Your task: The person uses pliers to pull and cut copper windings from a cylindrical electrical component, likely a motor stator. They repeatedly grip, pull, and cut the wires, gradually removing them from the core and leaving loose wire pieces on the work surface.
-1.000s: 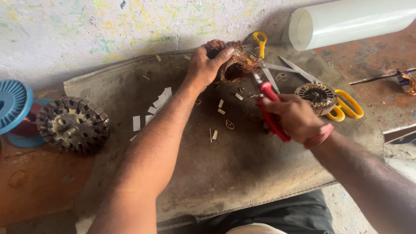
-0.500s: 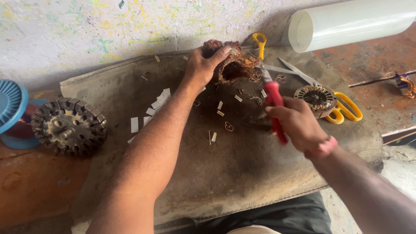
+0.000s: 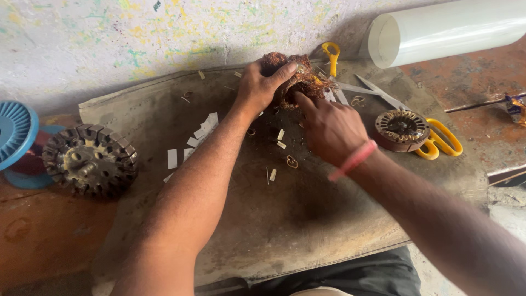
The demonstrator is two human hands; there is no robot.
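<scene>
A motor stator with tangled copper winding (image 3: 307, 82) rests at the far edge of a grey mat (image 3: 274, 219). My left hand (image 3: 260, 90) grips it from the left, thumb over the top. My right hand (image 3: 329, 129), with a pink band on its wrist, is against the stator's near side, index finger reaching into the winding. The red-handled tool is not visible; whether it is under my palm I cannot tell. Small white paper strips (image 3: 203, 129) and bits of copper wire (image 3: 291, 162) lie on the mat around my hands.
A small round stator core (image 3: 401, 129) lies on yellow-handled scissors (image 3: 438, 143) at the right. A white roll (image 3: 449, 30) is at the back right. A dark slotted stator (image 3: 90, 160) and a blue ribbed disc (image 3: 15, 131) are at the left.
My right hand has moved up and left onto the stator, and the red-handled tool it held is no longer in sight. My left hand keeps its grip.
</scene>
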